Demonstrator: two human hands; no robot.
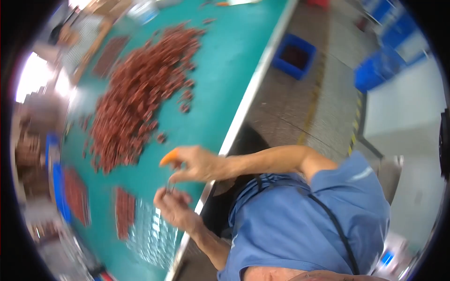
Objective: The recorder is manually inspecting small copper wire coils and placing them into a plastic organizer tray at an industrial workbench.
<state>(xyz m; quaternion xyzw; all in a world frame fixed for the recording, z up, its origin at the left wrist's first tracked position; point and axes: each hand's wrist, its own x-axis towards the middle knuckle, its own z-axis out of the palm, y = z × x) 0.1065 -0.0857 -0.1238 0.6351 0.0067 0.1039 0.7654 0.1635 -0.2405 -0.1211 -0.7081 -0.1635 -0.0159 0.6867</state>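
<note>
My right hand (199,164) is over the near edge of the table, an orange finger cover (169,156) on its index finger. Its thumb and index finger curve apart, with a gap between them. Just below it, my left hand (176,207) has its fingertips pinched together near the right thumb. A small thin greyish thing (169,187) shows at those fingertips, too blurred to name. Close to my left hand lies a clear compartmented plastic tray (157,234), with reddish-brown pieces (124,213) filling its left part. A large heap of small reddish-brown pieces (140,89) spreads beyond my hands.
The green tabletop (222,79) ends in a pale metal edge (253,91). Other filled trays lie at the left (76,196) and far left (110,56). A blue bin (294,55) stands on the floor; more blue bins (379,70) are at the right.
</note>
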